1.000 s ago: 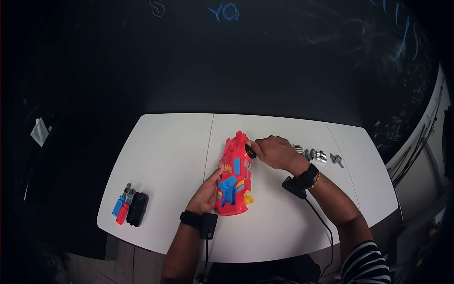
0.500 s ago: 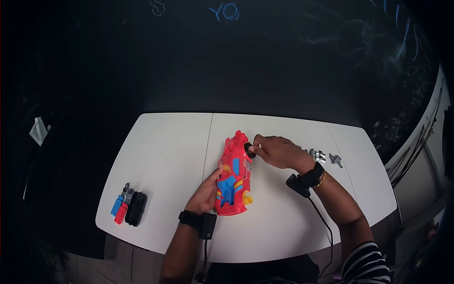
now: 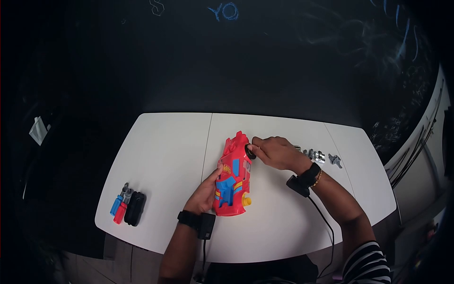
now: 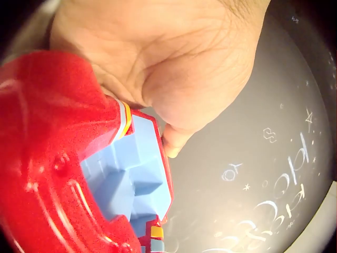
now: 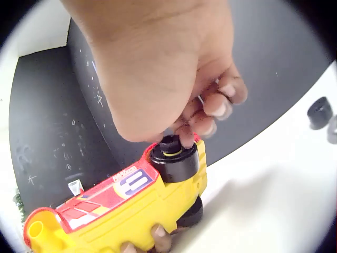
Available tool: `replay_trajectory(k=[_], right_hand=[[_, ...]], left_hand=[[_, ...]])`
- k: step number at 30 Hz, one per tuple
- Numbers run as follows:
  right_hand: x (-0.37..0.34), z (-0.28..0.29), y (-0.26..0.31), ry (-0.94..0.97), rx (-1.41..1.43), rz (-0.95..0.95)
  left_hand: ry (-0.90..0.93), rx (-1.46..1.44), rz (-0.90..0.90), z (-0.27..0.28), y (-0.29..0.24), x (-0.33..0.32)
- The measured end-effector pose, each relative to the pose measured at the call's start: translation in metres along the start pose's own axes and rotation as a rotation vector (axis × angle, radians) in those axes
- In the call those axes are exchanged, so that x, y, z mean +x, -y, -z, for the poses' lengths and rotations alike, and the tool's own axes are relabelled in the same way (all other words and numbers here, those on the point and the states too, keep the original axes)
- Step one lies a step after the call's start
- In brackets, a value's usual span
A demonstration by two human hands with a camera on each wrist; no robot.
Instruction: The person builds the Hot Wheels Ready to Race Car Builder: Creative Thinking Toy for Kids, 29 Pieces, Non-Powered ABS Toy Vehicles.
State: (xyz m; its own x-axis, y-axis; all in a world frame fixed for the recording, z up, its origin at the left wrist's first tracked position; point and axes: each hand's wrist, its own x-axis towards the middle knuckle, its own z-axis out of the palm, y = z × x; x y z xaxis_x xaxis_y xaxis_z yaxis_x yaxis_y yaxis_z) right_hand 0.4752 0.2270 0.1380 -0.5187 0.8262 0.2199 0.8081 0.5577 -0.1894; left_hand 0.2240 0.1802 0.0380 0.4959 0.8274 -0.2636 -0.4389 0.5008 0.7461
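The left hand (image 3: 202,196) grips the car (image 3: 238,176) around its body, over the bench (image 3: 283,217); the right hand (image 3: 279,152) pinches a black knob (image 5: 169,143) at a wheel (image 5: 179,168). The car looks light, stiff and smooth enough to slip; its broad sides, clear of the wheel, should give the surest hold.

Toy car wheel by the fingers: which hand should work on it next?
Probably the right hand: its fingertips are at the middle of the black wheel. The left hand grips the toy car from the other side, so it seems better for holding steady.
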Motion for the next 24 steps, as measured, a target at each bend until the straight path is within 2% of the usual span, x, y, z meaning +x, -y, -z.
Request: replay_trajectory(k=[4,6,9,12,16,18,21,24], right_hand=[[0.007,-0.001,-0.001,0.078,-0.068,-0.105],[0.007,0.006,0.000,0.130,-0.036,-0.243],[0.000,0.023,0.013,0.060,0.073,-0.159],[-0.002,0.018,0.010,0.119,0.133,-0.149],[0.003,0.006,-0.002,0.065,0.141,-0.067],[0.006,0.011,0.002,0.165,0.060,-0.291],[0.001,0.027,0.021,0.082,0.082,-0.291],[0.000,0.022,0.017,0.154,0.070,-0.252]], left_hand=[[0.030,0.010,-0.013,0.007,0.004,0.005],[0.057,0.013,-0.030,0.010,0.005,0.005],[0.041,0.012,-0.008,0.008,0.003,0.004],[0.049,0.020,0.009,0.006,0.003,0.004],[0.019,0.040,0.012,0.008,0.004,0.006],[0.014,0.047,0.007,0.007,0.003,0.006],[0.023,0.034,0.003,0.002,0.000,0.000],[0.047,0.029,0.001,0.003,0.001,0.002]])
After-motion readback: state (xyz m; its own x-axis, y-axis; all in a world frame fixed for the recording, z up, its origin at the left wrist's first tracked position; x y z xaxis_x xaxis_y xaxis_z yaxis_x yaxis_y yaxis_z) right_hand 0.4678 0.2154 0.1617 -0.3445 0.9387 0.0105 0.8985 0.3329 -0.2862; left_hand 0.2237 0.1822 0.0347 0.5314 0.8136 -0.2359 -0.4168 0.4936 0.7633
